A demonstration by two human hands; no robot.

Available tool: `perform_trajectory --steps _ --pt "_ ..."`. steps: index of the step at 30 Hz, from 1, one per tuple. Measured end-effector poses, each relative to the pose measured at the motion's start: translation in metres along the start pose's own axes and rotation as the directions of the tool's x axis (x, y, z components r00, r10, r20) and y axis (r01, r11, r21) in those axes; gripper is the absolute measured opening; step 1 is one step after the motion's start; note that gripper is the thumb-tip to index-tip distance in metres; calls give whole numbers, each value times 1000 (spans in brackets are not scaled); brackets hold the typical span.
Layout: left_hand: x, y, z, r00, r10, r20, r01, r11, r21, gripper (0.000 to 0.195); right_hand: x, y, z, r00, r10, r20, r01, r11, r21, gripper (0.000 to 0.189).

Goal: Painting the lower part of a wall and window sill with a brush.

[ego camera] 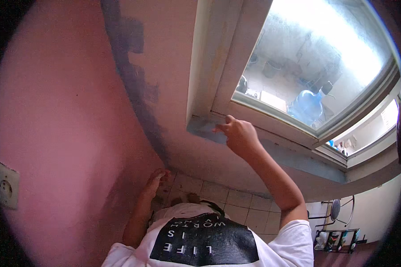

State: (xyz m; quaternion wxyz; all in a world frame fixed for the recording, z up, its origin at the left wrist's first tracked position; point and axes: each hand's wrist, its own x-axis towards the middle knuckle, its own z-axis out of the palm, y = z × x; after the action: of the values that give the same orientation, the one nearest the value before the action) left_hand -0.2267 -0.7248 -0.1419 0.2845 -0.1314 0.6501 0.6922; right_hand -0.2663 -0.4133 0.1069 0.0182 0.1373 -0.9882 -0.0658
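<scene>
My right hand (237, 133) is raised at the lower left corner of a wooden window frame (270, 123), over the painted sill (204, 128). Its fingers are partly curled, and whether they touch the frame or hold something small cannot be told. Low beside the pink wall (70, 116) hangs my left hand (158, 178), fingers loosely bent, with no object visible in it. Behind the window glass (287, 66) stand a blue water jug (305, 106) and a white box (273, 100).
A power socket (5, 189) sits in the wall at the far left. Floor tiles (215, 193) show below. At the lower right are a round-seated metal stool (335, 209) and a black rack (337, 241) holding several items.
</scene>
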Motion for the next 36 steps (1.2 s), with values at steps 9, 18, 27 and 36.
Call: perform_trajectory --steps 9,18,27,36 --pt "14 -7 -16 997 67 41 -67 998 10 27 -33 -12 26 1000 0 -3 1 924 382 31" --pt "19 4 -22 995 -1 96 0 1000 15 26 -27 -67 20 805 570 164 -437 383 814 20" --pt "27 3 -24 984 12 177 -17 999 30 27 6 -102 36 714 699 31 -535 517 668 19" --pt "24 -21 -53 988 -49 149 44 998 37 28 -22 -113 -16 711 700 71 -553 495 670 20"
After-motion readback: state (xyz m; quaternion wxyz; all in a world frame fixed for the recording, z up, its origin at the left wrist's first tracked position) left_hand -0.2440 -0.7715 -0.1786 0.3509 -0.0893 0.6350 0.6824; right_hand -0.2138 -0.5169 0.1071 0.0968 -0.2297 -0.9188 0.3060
